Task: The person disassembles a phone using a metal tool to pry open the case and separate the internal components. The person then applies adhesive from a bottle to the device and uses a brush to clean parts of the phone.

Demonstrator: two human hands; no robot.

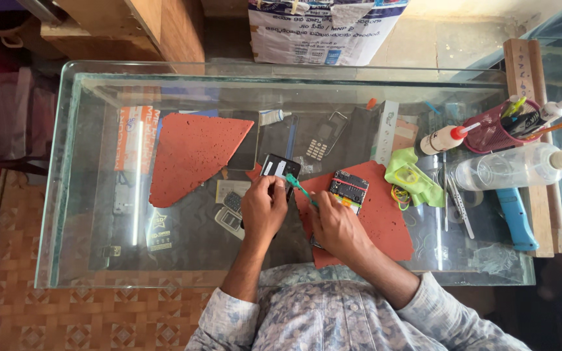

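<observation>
left hand (263, 209) pinches a small black phone part (280, 169), fingers shut on it. right hand (334, 224) grips a green tool (298, 186), tip slanting up-left & touching the part.

The left hand (263, 209) hides the small phone's (280, 170) lower part.

**benchrat:** so what's the bench here?

**fixit_77:** a glass-topped counter (60, 195), see-through, with stuff on a shelf underneath too. On top: a big red mat (187, 156) on the left and another red mat (385, 221) in the middle with a circuit board (348, 188) on it.

**benchrat:** and the right side?

**fixit_77:** green cloth (417, 179), tweezers (460, 208), blue tool (515, 218), a clear bottle (508, 168) lying down, a small glue bottle (443, 138), and a maroon basket (499, 130) of pens.
</observation>
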